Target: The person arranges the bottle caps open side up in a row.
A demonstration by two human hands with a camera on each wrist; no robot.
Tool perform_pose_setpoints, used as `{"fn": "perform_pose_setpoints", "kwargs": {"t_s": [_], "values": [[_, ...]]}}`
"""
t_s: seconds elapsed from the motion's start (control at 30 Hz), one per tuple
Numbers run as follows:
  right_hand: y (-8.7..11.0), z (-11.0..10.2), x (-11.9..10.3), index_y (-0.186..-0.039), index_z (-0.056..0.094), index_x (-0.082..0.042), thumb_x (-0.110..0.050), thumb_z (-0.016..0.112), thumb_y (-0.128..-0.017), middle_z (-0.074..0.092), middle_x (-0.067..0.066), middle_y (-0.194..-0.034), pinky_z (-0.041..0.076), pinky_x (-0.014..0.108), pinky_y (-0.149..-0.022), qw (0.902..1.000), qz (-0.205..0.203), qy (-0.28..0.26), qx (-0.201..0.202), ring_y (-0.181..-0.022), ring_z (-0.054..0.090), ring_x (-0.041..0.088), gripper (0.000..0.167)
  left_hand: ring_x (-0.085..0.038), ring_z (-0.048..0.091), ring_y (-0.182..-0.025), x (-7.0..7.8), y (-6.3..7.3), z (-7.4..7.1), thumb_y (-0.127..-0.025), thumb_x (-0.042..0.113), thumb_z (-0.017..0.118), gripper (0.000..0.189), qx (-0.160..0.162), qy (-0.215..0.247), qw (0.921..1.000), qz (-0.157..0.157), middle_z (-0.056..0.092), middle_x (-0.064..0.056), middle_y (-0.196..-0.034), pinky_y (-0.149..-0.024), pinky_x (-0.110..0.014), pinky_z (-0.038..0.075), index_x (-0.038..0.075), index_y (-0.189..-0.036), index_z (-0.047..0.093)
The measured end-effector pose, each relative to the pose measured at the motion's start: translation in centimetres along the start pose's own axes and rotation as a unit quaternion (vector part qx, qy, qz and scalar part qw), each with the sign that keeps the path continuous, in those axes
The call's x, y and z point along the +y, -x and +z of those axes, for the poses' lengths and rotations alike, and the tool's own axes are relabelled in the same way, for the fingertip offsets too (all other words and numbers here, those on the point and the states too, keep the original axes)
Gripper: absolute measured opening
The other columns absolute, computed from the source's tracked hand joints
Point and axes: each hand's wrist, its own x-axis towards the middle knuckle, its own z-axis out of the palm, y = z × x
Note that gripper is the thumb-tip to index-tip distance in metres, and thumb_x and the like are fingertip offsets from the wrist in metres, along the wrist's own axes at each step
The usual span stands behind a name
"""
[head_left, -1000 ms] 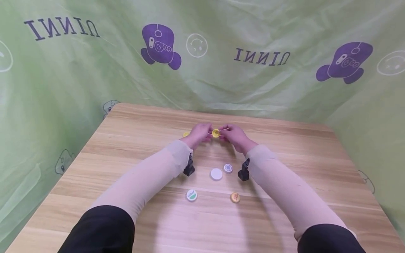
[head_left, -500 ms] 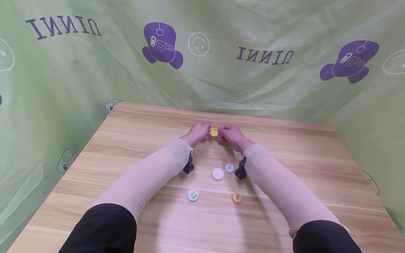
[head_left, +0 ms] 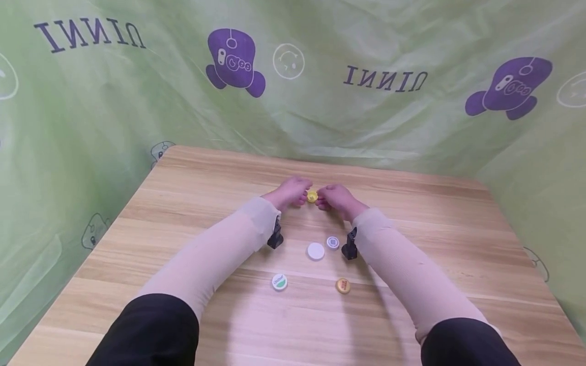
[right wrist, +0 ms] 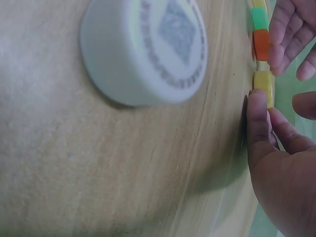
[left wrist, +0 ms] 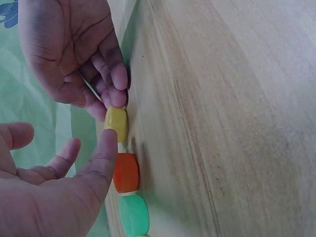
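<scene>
My left hand (head_left: 292, 192) lies relaxed, fingers loose, just left of the yellow cap (head_left: 312, 196) (touching or not, I can't tell). My right hand (head_left: 340, 199) touches its right side — fingertips extended, not wrapped around it. An orange cap (left wrist: 126, 172) and a green cap (left wrist: 134, 215) line up left of it; a plain white cap (head_left: 315, 251) sits nearer me.
</scene>
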Motion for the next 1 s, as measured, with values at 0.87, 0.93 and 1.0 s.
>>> {"fn": "perform_pose_setpoints", "kwargs": {"t_s": [0.87,0.93,1.0], "values": [[0.4,0.4,-0.3,-0.138,0.052,0.015,-0.007,0.049,-0.107,0.064,0.022,-0.116,0.059,0.024,-0.083,0.9981,-0.022,0.056,-0.014,-0.089,0.063,0.015,0.038,-0.029,0.062,-0.106,0.0,1.3,-0.2,-0.108,0.013,0.046,0.035,0.062,0.024,0.9968,0.043,0.060,-0.028,-0.125,-0.096,-0.040,0.056,-0.012,-0.130,0.055],[0.5,0.1,-0.2,-0.137,0.051,0.017,-0.006,0.048,-0.107,0.064,0.021,-0.112,0.059,0.024,-0.083,0.9980,-0.029,0.054,-0.019,-0.088,0.063,0.015,0.038,-0.025,0.062,-0.099,-0.1,1.5,0.1,-0.107,0.013,0.048,0.033,0.056,0.009,0.9973,0.047,0.062,-0.027,-0.122,-0.095,-0.041,0.056,-0.011,-0.128,0.056],[0.7,-0.2,-0.1,-0.135,0.051,0.018,-0.005,0.048,-0.107,0.064,0.019,-0.107,0.058,0.024,-0.083,0.9975,-0.036,0.054,-0.026,-0.086,0.063,0.015,0.037,-0.023,0.061,-0.095,-0.2,1.6,0.3,-0.107,0.012,0.049,0.031,0.040,-0.005,0.9978,0.052,0.063,-0.027,-0.120,-0.093,-0.040,0.057,-0.011,-0.126,0.057]]}}
